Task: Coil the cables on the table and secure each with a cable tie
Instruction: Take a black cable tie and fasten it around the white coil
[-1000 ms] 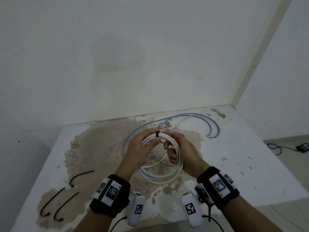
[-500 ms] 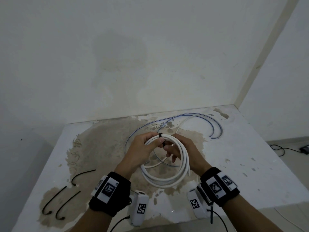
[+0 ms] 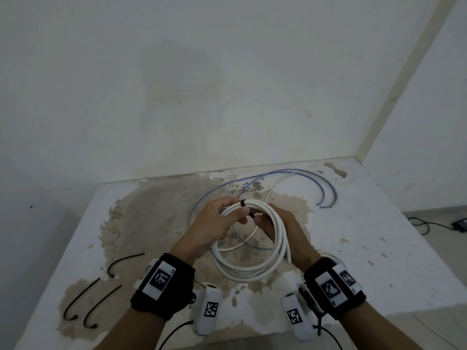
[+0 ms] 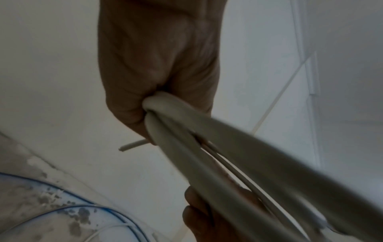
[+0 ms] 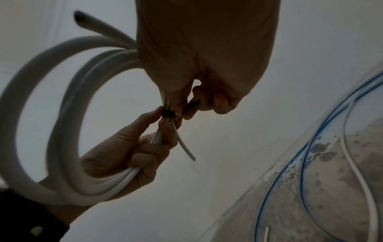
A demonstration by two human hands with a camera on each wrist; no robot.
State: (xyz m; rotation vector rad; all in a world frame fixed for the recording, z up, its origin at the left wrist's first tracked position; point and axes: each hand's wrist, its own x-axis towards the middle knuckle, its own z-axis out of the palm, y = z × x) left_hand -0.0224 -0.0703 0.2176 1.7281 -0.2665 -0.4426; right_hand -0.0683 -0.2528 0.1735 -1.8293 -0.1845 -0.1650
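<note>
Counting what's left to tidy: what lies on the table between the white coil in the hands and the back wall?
In the head view, loose blue cables and a thin white cable.

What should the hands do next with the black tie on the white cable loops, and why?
Probably pull the tie's tail tighter. The black cable tie already circles the white coil; the right hand pinches its tail while the left hand grips the loops.

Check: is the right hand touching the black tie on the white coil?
Touching. The right wrist view shows the right hand pinching the black tie wrapped around the white coil.
</note>
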